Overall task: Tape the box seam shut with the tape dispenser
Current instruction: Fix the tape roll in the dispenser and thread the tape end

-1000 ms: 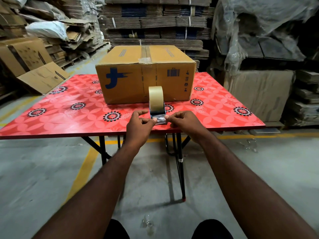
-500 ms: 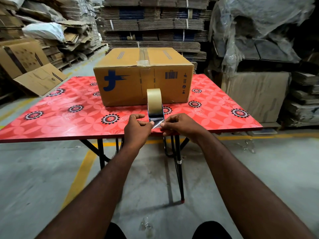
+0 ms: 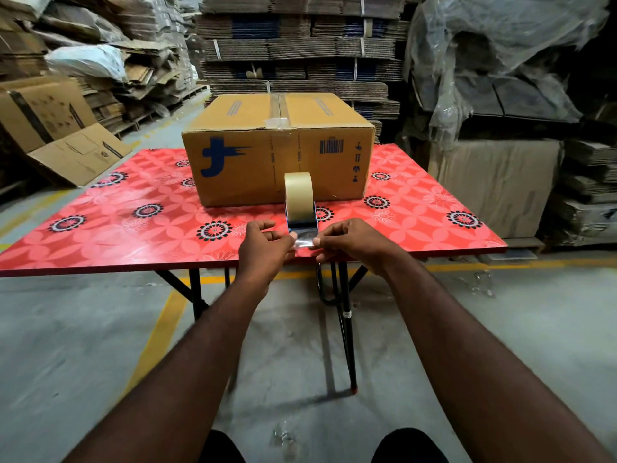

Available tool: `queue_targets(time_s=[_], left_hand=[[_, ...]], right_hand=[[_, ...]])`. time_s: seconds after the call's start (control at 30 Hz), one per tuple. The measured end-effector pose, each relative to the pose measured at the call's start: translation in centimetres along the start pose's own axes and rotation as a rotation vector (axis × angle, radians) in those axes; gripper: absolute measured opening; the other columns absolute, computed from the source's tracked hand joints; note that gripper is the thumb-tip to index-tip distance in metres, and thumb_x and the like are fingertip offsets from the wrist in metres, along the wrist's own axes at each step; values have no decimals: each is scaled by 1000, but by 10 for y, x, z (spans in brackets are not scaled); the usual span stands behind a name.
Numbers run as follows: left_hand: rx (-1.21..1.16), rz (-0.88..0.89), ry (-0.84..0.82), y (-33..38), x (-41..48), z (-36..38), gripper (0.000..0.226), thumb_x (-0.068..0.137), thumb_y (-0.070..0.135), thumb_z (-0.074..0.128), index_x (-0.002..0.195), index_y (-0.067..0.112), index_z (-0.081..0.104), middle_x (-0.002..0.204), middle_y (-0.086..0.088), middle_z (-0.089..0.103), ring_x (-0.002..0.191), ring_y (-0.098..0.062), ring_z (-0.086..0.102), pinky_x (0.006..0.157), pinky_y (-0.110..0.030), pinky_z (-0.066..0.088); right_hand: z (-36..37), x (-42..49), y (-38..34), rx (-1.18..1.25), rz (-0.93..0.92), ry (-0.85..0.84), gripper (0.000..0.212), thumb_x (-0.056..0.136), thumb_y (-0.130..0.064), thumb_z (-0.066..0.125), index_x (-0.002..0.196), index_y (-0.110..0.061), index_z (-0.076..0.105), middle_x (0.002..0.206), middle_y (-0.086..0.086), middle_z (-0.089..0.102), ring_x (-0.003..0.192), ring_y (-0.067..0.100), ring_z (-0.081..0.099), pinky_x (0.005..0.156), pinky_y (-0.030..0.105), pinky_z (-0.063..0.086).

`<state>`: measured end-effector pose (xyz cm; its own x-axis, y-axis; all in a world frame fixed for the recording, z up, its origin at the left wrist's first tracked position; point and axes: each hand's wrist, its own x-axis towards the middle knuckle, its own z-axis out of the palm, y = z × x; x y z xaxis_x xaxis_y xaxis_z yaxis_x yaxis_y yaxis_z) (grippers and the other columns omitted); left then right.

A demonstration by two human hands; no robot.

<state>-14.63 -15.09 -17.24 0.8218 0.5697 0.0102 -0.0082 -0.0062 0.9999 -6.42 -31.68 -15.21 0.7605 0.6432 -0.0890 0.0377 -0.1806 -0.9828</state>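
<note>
A brown cardboard box (image 3: 253, 162) with a blue logo stands on the red flowered table (image 3: 100, 228). Clear tape runs along its top seam and down the front face. In front of the box stands the tape dispenser (image 3: 299, 202), a beige roll on a dark blue frame, near the table's front edge. My left hand (image 3: 263, 248) and my right hand (image 3: 354, 243) pinch the loose clear tape end (image 3: 304, 241) from either side, just below the roll.
Stacks of flattened cardboard fill the back and left. Plastic-wrapped pallets stand at the right, close to the table's right edge. The table has black folding legs (image 3: 347, 329) on a concrete floor with yellow lines.
Both hands stay pinched on the tape end at the dispenser. The view has shifted slightly; the hands have hardly moved relative to the roll.
</note>
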Motion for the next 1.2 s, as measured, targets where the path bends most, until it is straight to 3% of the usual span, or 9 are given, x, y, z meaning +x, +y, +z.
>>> queue_targets(time_s=[0.17,0.33,0.47,0.57,0.73,0.83,0.97,1.2], left_hand=[[-90,-66,-55,1,4,1,45,86,11,74,121,17,46,114,-13,62,97,-28,72,78,-37,61],[-38,-31,-49,-6,7,0,45,83,17,78,116,24,49,108,-8,66,96,-26,72,89,-51,58],[-85,-35,-59,-4,9,-1,49,87,25,75,126,16,47,116,-14,64,92,-25,74,82,-42,61],[-139,-52,-98,-3,9,-2,56,87,33,74,131,14,44,120,-15,62,95,-25,74,81,-39,62],[-88,3,-125,-10,7,-5,66,80,15,81,133,17,42,121,-12,60,108,-24,66,90,-42,59],[-32,24,-106,-14,9,-6,71,74,16,86,130,23,43,120,-9,63,111,-24,65,93,-46,57],[-3,44,-85,-16,9,-4,73,75,13,85,134,22,42,117,-6,64,107,-21,65,90,-41,58],[-26,29,-89,-17,13,-3,76,76,8,83,137,20,40,114,-7,64,102,-19,66,84,-37,59]], right_hand=[[1,-1,-2,-2,3,2,6,89,-6,72,91,0,73,73,7,76,65,14,73,66,20,59],[1,-3,-3,-24,11,5,9,88,-9,72,91,0,74,73,6,76,66,14,74,67,21,59],[0,-2,-3,-34,13,7,7,89,-12,73,89,-5,74,75,5,77,68,14,74,67,21,59],[0,0,-2,-24,18,34,14,89,-12,72,93,1,74,75,9,77,67,16,74,66,23,59],[0,3,0,-17,23,54,13,89,-11,72,92,1,75,80,15,77,67,17,74,71,26,60],[0,6,2,-34,26,57,11,89,-11,72,90,-1,75,79,15,76,68,17,74,73,28,61],[0,7,4,-50,20,53,9,89,-12,73,85,-4,76,82,20,76,71,21,74,87,40,58],[0,6,1,-45,27,47,17,90,-11,71,95,5,73,83,18,76,67,17,74,73,28,61]])
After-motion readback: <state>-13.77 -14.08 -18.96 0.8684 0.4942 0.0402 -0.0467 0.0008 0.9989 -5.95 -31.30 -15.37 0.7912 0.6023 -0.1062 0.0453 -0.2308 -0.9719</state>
